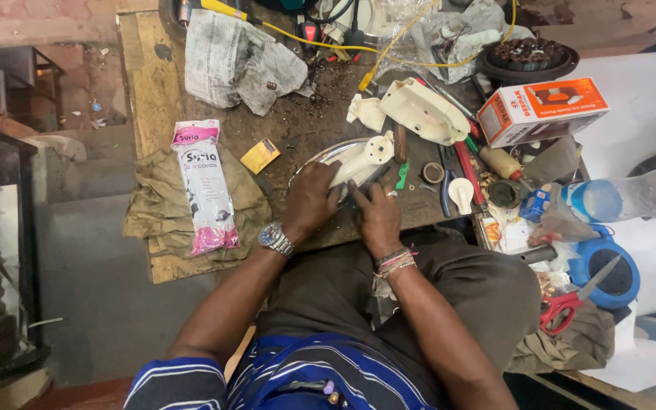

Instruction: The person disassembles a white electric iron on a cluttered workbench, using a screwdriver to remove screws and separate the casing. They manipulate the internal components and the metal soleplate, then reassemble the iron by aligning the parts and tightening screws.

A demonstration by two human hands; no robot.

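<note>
Both hands reach forward side by side, the left hand (311, 199) and right hand (377, 215) curled around a white iron part (364, 157) on the tabletop (298, 121).

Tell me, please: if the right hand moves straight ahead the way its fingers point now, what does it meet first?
The right hand points up and away over the bench. It would probably meet the green-handled tool first, then the cream plastic cover beyond. Heights are unclear from above.
</note>
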